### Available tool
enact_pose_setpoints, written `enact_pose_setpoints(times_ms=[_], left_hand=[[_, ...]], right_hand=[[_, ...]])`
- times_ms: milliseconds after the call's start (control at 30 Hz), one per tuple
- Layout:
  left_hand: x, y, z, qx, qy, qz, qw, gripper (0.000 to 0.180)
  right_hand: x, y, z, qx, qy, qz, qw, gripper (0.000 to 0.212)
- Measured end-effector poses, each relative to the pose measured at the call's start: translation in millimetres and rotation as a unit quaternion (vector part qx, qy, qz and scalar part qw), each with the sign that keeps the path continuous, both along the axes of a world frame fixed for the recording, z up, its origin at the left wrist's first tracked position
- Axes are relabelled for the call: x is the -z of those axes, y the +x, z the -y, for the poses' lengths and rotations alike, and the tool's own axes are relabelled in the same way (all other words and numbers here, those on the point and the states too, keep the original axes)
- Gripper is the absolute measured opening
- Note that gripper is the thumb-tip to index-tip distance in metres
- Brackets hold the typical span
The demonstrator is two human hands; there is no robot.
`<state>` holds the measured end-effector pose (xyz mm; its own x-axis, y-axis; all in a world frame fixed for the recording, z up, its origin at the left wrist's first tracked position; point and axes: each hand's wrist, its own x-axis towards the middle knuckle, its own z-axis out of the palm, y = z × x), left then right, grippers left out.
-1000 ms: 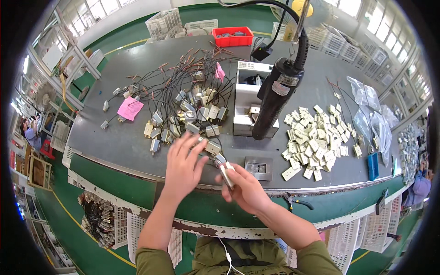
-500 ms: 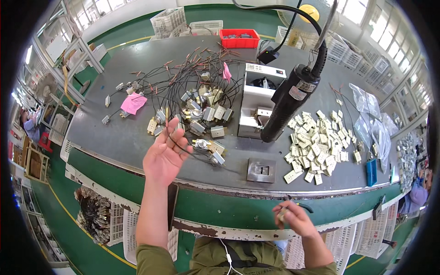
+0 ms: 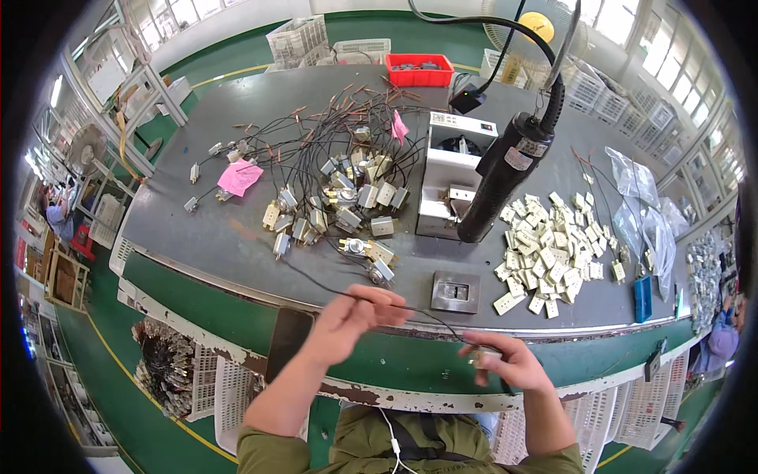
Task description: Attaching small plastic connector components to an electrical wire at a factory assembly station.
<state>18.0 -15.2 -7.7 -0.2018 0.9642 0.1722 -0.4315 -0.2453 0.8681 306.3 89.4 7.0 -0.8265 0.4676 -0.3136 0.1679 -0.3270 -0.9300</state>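
Note:
My right hand (image 3: pixel 513 365) is closed around a small cream-and-metal block (image 3: pixel 483 357) above the green front edge of the bench, its fingers partly covering the block. From there a black wire (image 3: pixel 433 317) stretches leftward past my left hand toward the heap on the bench. My left hand (image 3: pixel 359 320) has its fingers stretched out, with the wire lying across them. Beyond it lies a heap of wired metal-and-cream blocks (image 3: pixel 347 197) with copper-coloured wire ends. A square metal fixture (image 3: pixel 455 292) sits between my hands and a white bench machine (image 3: pixel 442 174).
A black cylindrical power tool (image 3: pixel 505 178) hangs beside the machine. To its right are a pile of cream blocks (image 3: pixel 553 253), a blue tray (image 3: pixel 643 299) and clear plastic bags (image 3: pixel 639 213). A dark flat phone-like object (image 3: pixel 289 344) lies at the front edge; a red bin (image 3: pixel 420 71) stands behind.
My left hand has come down and right from the heap's front, toward my right hand. The wire now runs stretched between the bench and my right hand, which still holds the block.

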Motion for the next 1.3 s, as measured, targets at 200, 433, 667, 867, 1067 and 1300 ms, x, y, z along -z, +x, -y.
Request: enact_pose_setpoints(times_ms=[200,433,667,867,1067,1300], left_hand=[[0,2,3,-0.061,0.077,-0.077,0.992,0.021],[-4,31,16,0.017,-0.016,-0.141,0.99,0.029],[-5,10,19,-0.106,-0.005,-0.112,0.988,0.041],[-6,-9,14,-0.127,0.055,-0.091,0.986,0.043],[-18,-5,4,-0.131,-0.028,-0.237,0.962,0.049],[9,34,7,0.08,-0.143,-0.327,0.931,0.047]], right_hand=[[18,-24,17,0.094,0.204,-0.039,0.974,0.05],[3,-54,18,0.068,0.483,-0.002,0.873,0.047],[16,-47,15,0.112,0.478,0.009,0.871,0.042],[15,-43,-2,0.027,0.434,0.036,0.9,0.042],[15,-50,0,0.021,0.393,0.026,0.919,0.044],[16,-66,9,0.008,0.374,0.015,0.927,0.039]])
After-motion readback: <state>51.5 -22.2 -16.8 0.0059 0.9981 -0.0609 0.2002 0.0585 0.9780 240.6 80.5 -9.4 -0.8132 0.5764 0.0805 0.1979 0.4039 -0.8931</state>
